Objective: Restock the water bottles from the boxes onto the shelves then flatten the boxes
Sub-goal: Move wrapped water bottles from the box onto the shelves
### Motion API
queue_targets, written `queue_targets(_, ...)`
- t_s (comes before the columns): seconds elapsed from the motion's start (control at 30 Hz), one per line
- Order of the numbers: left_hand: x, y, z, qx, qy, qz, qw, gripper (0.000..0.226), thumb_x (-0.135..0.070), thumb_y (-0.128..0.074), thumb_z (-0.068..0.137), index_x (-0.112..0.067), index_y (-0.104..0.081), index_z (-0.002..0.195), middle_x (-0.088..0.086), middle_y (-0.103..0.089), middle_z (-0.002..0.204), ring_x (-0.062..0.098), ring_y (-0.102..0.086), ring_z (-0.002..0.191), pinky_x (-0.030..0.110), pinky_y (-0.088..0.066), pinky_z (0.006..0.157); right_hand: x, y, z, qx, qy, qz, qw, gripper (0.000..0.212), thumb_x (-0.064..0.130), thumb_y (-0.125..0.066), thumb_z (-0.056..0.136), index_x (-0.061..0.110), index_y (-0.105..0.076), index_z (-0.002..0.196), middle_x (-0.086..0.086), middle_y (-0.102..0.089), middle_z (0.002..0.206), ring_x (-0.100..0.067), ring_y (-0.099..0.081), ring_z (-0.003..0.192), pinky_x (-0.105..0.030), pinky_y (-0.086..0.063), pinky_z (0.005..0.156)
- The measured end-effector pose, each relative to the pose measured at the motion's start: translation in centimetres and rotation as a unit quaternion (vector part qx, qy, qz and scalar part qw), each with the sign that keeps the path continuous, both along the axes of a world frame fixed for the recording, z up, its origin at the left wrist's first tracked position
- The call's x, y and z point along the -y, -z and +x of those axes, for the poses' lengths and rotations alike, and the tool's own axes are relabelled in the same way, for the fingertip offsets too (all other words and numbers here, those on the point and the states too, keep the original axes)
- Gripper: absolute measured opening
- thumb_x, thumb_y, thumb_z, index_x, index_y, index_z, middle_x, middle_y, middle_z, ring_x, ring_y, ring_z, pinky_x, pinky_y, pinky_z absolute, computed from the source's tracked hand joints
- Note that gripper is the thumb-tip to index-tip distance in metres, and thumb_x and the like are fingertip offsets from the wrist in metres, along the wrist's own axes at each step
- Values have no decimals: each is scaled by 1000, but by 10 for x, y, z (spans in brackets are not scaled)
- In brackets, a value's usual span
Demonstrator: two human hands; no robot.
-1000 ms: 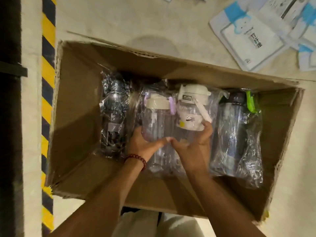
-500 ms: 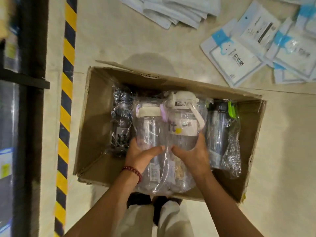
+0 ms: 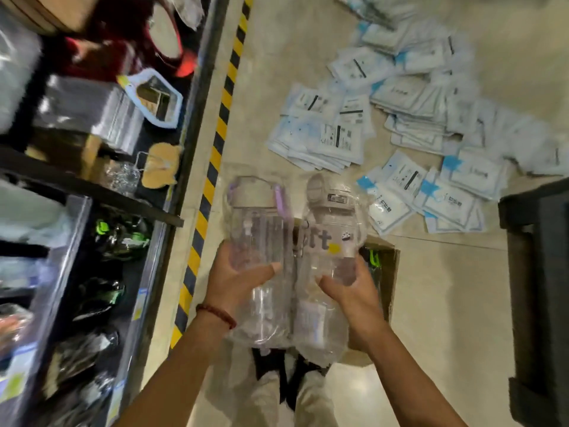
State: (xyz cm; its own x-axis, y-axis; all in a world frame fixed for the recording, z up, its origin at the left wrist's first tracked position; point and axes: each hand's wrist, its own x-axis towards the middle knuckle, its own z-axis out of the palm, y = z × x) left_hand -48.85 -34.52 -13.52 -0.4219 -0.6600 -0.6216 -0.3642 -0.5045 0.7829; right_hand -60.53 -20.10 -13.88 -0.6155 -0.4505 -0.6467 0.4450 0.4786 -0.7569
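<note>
Both bottles have come up out of the box since a second ago, when they lay in it among the others; now the left hand [image 3: 238, 277] wraps the purple-strapped bottle [image 3: 257, 238] round its middle, thumb across the front, and the right hand [image 3: 348, 288] clasps the white-lidded bottle [image 3: 331, 241] the same way, so each grip is closed round one wrapped bottle, the two held side by side and touching, upright, well clear of the floor; behind and below them the cardboard box [image 3: 388, 272] shows only its right end, with a green-lidded bottle [image 3: 373, 258] left inside, so the unpacking is not finished and flattening must wait; the view has swung left as well, bringing in the shelves [image 3: 92, 183], where dark bottles with green lids [image 3: 118, 232] already sit on a lower level; I judge the next step to be carrying this pair across the striped floor tape [image 3: 215, 143] to a free spot there; farther off, white and blue packets [image 3: 385, 118] lie scattered on the floor.
</note>
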Motion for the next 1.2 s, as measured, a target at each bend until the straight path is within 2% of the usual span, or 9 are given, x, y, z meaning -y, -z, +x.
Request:
queue_targets(0.1,16,-73,10,-43,-7,-42,998,66,-24,-83,35,-25,-51,93,-1,-59,94,8,-62,79,17,-50,56,11,-72,2,-18,-9,-46,999,51,5,-79,70,29,-53,108,8,-67,99,-9,-65,94,-17,-52,70)
queue_targets(0.2,24,-139,28,-68,-4,-81,994,70,-39,-80,34,-27,-51,97,0,-60,105,14,-62,93,24,-52,69,19,-140,7,-47,-10,-90,995,53,20,-74,59,28,-55,108,7,-70,97,-10,-67,94,-18,-55,70)
queue_targets(0.33,30,-213,55,-121,-33,-136,983,81,-33,-86,31,-21,-53,103,9,-63,99,15,-66,85,25,-56,67,27,-215,20,-67,-26,-148,986,70,25,-72,55,26,-47,120,16,-60,104,17,-60,84,-5,-47,64)
queue_targets(0.47,38,-278,76,-153,-44,-196,968,99,-37,-90,35,-10,-50,121,17,-64,113,28,-65,100,34,-56,78,35,-271,32,-108,-60,-186,975,79,38,-77,48,24,-52,122,7,-66,110,-6,-65,101,-27,-54,83)
queue_targets(0.57,43,-324,86,-164,-81,-248,951,83,-37,-82,36,-20,-50,111,10,-62,113,21,-63,99,29,-54,77,44,-314,36,-131,-90,-240,958,58,21,-72,58,30,-53,112,17,-66,99,10,-64,87,-10,-50,69)
queue_targets(0.67,41,-361,97,-167,-102,-295,935,85,-40,-81,36,-26,-49,114,3,-62,112,14,-64,98,24,-52,73,52,-349,39,-145,-133,-288,937,53,20,-72,58,29,-53,107,17,-66,97,11,-63,84,-8,-49,65)
queue_targets(0.93,-15,-406,144,-164,-214,-360,893,86,-37,-79,38,-17,-50,117,5,-62,111,1,-68,82,14,-51,61,53,-393,52,-138,-259,-360,886,77,35,-77,50,26,-49,121,10,-63,114,5,-64,95,-13,-51,72)
queue_targets(1.07,-62,-404,171,-121,-281,-364,880,90,-39,-80,37,-14,-49,117,6,-61,109,3,-68,77,15,-52,59,43,-381,65,-103,-323,-359,869,87,41,-75,47,21,-49,127,-1,-63,120,-18,-62,109,-38,-52,91)
queue_targets(1.2,-118,-392,206,-73,-369,-353,857,94,-39,-80,36,-14,-48,122,6,-62,110,6,-69,78,17,-52,58,34,-366,95,-46,-399,-351,846,96,44,-80,43,23,-47,130,-4,-60,126,-26,-56,118,-51,-47,97)
